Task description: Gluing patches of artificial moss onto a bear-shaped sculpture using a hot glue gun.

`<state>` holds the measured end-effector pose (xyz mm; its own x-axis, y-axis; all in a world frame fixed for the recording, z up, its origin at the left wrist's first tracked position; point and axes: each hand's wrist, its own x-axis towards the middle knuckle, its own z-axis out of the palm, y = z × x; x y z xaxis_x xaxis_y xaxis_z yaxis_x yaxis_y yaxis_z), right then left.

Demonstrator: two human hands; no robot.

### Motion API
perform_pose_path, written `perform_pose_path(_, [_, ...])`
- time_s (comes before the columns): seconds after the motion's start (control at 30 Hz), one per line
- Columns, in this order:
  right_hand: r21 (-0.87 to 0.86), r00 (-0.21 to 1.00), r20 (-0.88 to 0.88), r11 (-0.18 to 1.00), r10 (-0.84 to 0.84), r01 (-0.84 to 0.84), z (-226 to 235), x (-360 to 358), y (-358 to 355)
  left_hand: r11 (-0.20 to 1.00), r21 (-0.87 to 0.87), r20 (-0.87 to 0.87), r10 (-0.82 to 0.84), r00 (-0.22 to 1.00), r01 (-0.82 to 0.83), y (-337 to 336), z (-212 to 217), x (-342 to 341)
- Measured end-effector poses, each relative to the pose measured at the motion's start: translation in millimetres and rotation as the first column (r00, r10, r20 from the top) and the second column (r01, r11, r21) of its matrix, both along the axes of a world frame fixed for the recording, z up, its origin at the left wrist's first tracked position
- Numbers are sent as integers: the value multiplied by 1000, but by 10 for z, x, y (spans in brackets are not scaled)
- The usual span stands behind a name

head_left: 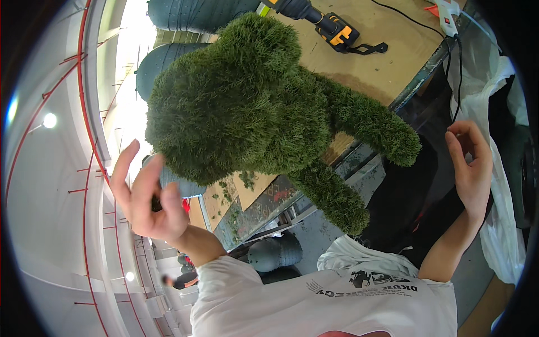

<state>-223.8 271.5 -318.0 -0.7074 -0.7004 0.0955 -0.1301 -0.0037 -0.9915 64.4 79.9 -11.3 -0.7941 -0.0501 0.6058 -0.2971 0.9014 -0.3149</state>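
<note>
A bear-shaped figure (241,106) covered in green artificial foliage lies over the workbench, its two legs pointing toward me past the bench edge. My left hand (149,196) is raised beside the rounded head end, fingers spread and bent, with nothing seen in them. Whether a fingertip touches the foliage I cannot tell. Off to the right, apart from the figure, my right hand (471,163) has thumb and forefinger curled together. Anything between those tips is too small to make out. A black cable (460,84) runs down close to them.
On the workbench (359,73) lies a yellow-and-black cordless power tool (337,31). Near its far right corner is a white corded glue gun (447,19). Dark green plastic forms (168,64) stand behind the figure; another form (275,251) sits below the bench. White plastic sheeting (497,224) hangs at right.
</note>
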Motion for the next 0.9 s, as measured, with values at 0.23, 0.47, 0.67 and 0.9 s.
perform_pose_path(0.23, [-425,987,131,905,88,-24,1143,602,-548,981,-194,497,90,863,10,-29,174,-418])
perform_pose_path(0.47, [-592,915,187,784,358,-186,1633,866,-1242,978,-182,536,12,844,102,-62,178,-463])
perform_pose_path(0.67, [-526,893,125,792,433,-311,1693,928,-1407,981,-163,493,-11,870,104,-120,148,-380])
perform_pose_path(0.9, [-671,983,-143,719,113,-181,1631,969,-1480,978,-176,479,-18,878,116,-131,117,-381])
